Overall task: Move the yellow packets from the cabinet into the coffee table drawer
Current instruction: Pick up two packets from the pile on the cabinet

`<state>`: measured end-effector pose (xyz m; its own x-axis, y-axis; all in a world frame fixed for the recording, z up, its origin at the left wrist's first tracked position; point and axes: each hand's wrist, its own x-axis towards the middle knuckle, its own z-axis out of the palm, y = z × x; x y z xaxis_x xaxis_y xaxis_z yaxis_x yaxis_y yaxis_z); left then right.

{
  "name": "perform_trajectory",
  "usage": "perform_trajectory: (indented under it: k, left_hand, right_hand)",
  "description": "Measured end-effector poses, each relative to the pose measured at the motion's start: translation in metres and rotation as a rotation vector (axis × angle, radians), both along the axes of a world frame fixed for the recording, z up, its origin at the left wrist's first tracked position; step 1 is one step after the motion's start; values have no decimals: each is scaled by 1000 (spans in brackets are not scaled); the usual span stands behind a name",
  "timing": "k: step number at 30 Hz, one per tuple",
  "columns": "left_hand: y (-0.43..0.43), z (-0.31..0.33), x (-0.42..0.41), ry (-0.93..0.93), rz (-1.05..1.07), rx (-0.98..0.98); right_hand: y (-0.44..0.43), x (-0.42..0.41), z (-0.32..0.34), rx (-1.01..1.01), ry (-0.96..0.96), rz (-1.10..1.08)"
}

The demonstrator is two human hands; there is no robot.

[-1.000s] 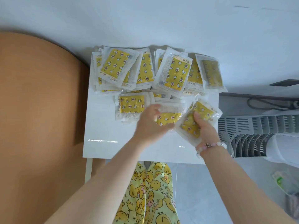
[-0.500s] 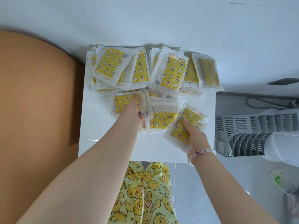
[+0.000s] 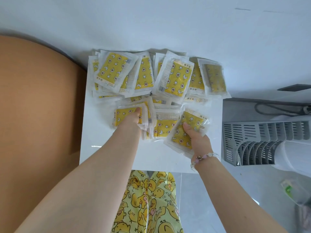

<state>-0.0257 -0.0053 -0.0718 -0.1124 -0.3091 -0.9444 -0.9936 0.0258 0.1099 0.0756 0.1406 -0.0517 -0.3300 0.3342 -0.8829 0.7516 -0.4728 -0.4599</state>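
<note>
Several yellow packets in clear wrappers lie heaped on the white cabinet top, most in a pile along the wall. My left hand reaches onto a packet at the front left of the heap and its fingers curl round the packet's right edge. My right hand holds another packet tilted above the front right of the top, thumb pressed on its face. A further packet lies flat between the two hands.
An orange rounded surface borders the cabinet on the left. A white wall runs behind. At the right stands a white and grey slatted appliance with a dark cable behind it. Grey floor and my duck-print trousers show below.
My left hand moved left from the middle packet onto the front-left packet and took hold of it. My right hand keeps its packet, shifted slightly toward me.
</note>
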Motion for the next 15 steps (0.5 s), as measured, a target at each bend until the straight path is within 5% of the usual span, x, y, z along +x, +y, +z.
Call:
perform_trajectory:
  k: [4, 11, 15]
  left_hand:
    - [-4, -4, 4, 62, 36, 14]
    - [-16, 5, 27, 159, 430, 14]
    - [-19, 19, 42, 329, 421, 299]
  right_hand:
    - [-3, -6, 4, -13, 36, 24]
    - [-8, -13, 14, -24, 59, 68]
    - [-7, -18, 19, -4, 36, 67]
